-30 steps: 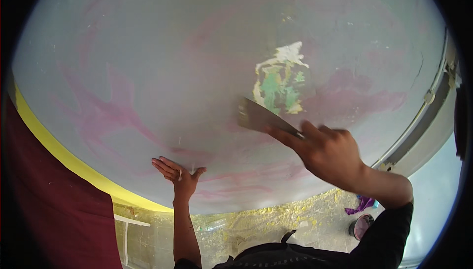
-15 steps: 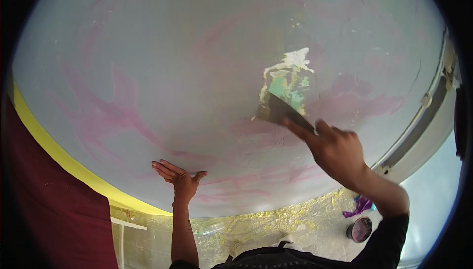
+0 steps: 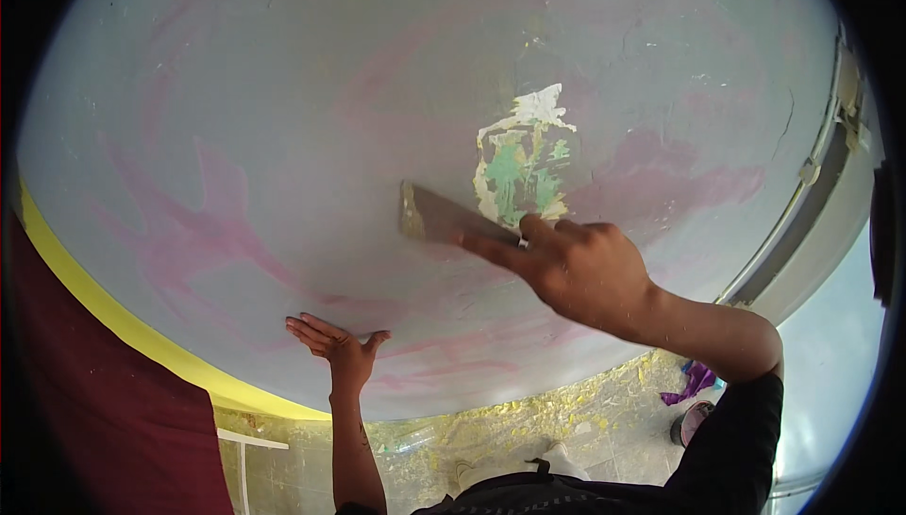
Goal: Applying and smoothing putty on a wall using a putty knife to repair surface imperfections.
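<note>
My right hand is closed on a scraper, a wide flat blade with pale residue along its far left edge. The index finger lies stretched along the blade. The blade is over the grey wall, just left of a scraped patch that shows green and ragged white and yellow edges. Whether the blade touches the wall I cannot tell. Low on the wall, my left hand rests with fingers and thumb spread, holding nothing. Faded pink marks run across the surface. The scraper's handle is hidden in my fist.
Yellow flakes litter the floor below the wall. A small dark tub stands there at the right, partly behind my sleeve, near a purple crumpled piece. Dark red cloth hangs at the left. A metal-edged frame borders the wall at right.
My right hand and the scraper have moved left, off the scraped patch, showing more of its green. My left hand has stayed nearly in place on the wall.
</note>
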The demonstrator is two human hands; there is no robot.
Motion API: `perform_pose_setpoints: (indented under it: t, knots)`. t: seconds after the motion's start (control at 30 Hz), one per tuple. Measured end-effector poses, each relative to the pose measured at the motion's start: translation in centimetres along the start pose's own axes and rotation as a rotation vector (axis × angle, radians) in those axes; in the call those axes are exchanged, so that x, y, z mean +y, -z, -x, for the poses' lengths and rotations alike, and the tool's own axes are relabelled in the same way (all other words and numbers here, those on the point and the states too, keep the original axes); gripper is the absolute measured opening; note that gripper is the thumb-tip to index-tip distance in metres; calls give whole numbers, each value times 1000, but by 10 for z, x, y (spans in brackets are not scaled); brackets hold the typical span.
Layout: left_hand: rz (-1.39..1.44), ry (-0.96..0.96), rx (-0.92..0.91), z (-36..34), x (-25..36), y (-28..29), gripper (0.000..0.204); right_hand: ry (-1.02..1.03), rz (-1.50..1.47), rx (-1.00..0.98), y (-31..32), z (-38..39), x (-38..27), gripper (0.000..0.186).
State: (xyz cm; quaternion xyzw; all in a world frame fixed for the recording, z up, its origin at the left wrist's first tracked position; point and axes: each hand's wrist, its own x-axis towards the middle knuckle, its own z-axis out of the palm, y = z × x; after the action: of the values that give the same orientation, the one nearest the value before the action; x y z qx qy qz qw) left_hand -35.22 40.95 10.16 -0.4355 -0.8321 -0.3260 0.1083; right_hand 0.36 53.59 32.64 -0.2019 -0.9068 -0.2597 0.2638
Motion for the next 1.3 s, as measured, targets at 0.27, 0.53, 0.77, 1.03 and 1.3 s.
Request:
perform_pose_setpoints:
  t: [0.27, 0.53, 0.77, 1.03, 1.3]
  knots:
    - [-25, -11, 22, 1, -5, -8, 161, -183, 64, -253, 27, 45, 17, 75]
    - [11, -53, 47, 0, -12, -9, 158, -162, 104, -148, 21, 56, 22, 75]
    - [-21, -57, 26, 8, -7, -1, 159, -154, 69, -119, 12, 45, 15, 74]
    - [-89, -267, 190, -25, -42, -20, 161, -84, 152, -93, -20, 60, 72, 48]
    - [-29, -7, -53, -40, -47, -18, 169, -84, -189, -66, -21, -19, -45, 36]
